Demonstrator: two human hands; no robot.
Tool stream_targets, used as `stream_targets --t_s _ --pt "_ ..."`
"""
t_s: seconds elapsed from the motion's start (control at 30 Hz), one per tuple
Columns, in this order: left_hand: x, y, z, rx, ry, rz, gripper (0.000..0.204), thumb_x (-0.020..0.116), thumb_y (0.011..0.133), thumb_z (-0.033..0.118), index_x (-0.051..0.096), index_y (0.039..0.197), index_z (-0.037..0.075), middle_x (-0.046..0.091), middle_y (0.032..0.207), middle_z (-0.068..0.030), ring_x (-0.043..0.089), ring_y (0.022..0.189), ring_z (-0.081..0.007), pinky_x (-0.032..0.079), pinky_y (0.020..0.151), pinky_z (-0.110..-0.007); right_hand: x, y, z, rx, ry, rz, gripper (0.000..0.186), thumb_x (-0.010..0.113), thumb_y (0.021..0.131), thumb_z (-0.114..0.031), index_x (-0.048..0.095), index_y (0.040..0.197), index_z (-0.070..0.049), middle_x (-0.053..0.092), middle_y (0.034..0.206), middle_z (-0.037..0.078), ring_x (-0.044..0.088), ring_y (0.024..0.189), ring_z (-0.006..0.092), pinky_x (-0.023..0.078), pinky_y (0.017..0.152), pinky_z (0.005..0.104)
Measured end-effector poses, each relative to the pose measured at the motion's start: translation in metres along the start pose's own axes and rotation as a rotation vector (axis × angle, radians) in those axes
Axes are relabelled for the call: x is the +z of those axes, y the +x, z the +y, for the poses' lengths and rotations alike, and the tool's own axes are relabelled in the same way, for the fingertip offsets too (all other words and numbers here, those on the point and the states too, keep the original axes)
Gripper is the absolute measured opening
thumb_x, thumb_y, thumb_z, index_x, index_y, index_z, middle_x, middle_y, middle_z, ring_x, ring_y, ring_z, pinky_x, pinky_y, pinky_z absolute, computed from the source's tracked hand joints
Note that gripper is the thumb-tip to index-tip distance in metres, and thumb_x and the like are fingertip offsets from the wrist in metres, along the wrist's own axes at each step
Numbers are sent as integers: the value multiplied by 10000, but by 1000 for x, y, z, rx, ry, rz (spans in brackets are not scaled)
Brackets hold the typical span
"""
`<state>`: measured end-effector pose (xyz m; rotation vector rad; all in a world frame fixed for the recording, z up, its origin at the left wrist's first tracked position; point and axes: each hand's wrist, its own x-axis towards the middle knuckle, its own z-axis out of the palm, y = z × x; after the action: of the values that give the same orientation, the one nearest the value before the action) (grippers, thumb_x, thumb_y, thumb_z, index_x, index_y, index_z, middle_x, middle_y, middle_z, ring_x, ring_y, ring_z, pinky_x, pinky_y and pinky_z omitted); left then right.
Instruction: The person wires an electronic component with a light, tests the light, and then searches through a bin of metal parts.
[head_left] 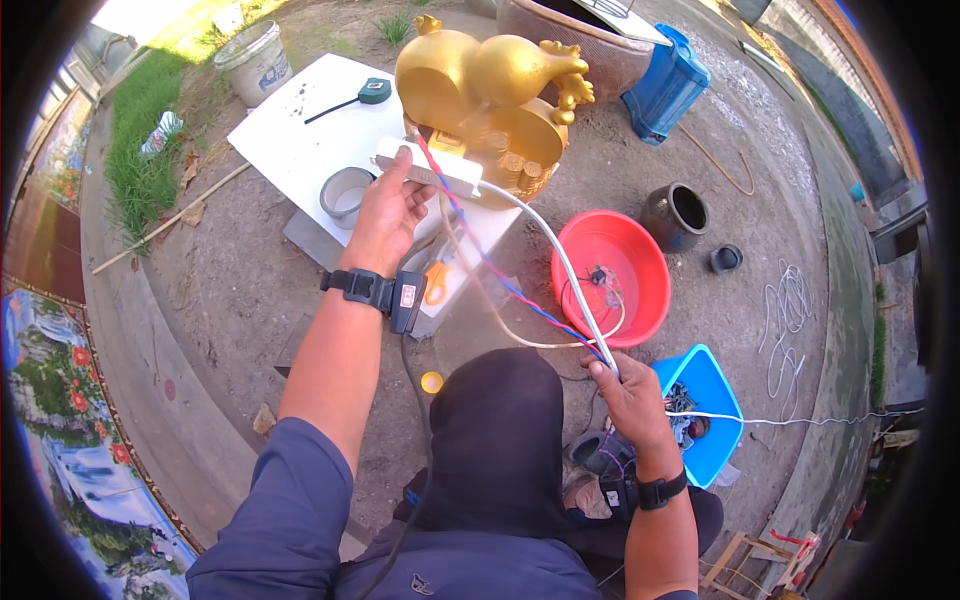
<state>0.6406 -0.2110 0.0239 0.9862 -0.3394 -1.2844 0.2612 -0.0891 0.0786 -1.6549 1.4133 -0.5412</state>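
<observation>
Sunlight hits far green grass [140,100] | bare brown earth ground [235,290] spreads below | colourful waterfall picture [90,470] lines left | grey concrete strip [848,250] borders right

– What sort of place is this?
– An outdoor yard, probably a home's, though the warped edges make that uncertain: bare dirt [225,290], grass [140,150], a landscape mural [95,440], a dark jar [662,224].

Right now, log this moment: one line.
left hand: holds white oblong block; right hand: grips white cable, twisted red-blue wires; nearby: round red plastic basin
</observation>
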Motion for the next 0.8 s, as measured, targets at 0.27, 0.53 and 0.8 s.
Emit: stream_targets --t_s 0.27,0.53,0.8 --pt "-12 -14 0 23 7 54 397 722 963 485 647 1101 120 710 932 -16 648 801 -115 415 668 -260 -3 -4 3 19 -24 -40 280 657 1033 -266 755 1093 -10 612 759 -26 537 712 61 440 621 269" --pt "-25 -25 1 21 3 109 388 736 947 498 661 1063 135 711 904 0 652 783 -112 416 667 -265 0 -6 4 -24 -39 -20 327 684 1011 -298 739 1090 14 615 709 95 562 675 149 472 636 346" --pt "-30 -24 1 5 18 113 454 743 934 517 650 1194 157 678 979 -15 588 796 -112 422 690 -253 2 -5 3 -35 -19 -6 320 694 1003 -281 726 1098 23 604 708 118 558 670 168 476 641 356"
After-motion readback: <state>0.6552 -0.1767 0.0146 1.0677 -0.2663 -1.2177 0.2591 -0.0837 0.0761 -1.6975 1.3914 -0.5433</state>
